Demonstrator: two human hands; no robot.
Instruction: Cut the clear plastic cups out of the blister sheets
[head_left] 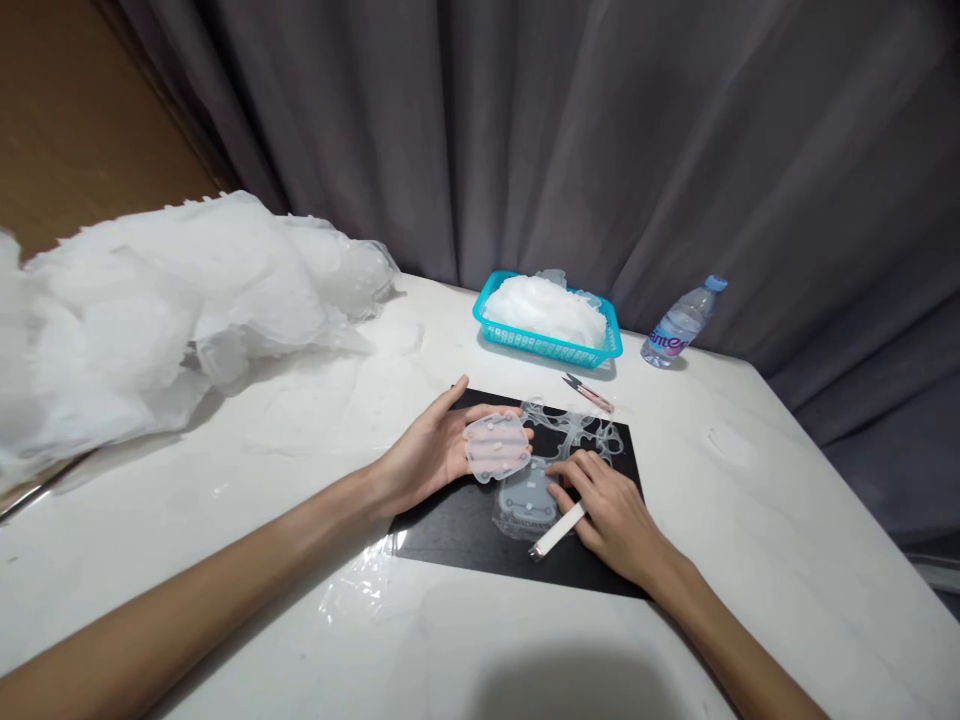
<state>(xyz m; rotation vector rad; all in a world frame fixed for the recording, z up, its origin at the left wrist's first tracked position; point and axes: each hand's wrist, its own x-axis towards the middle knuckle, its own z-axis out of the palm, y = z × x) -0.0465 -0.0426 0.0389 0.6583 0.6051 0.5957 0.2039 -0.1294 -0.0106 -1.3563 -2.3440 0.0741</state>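
My left hand (431, 445) is turned palm up with the thumb apart, holding a flat, translucent plastic piece (496, 447) with a scalloped outline and small dots across its fingers. My right hand (611, 510) has a slim white tool (556, 532) with a metallic end tucked in its grip. Its fingertips reach the edge of a stack of similar translucent pieces (529, 497) on the black mat (457, 535). Tangled clear plastic scraps (577, 432) lie at the mat's far side, just beyond the right hand.
Thread snips (590, 393) lie behind the mat. Farther back are a blue basket (551, 350) heaped with white material and a water bottle (681, 325). Large white plastic bags (165, 310) fill the table's left side. A grey curtain (540, 130) hangs behind the white table (765, 560).
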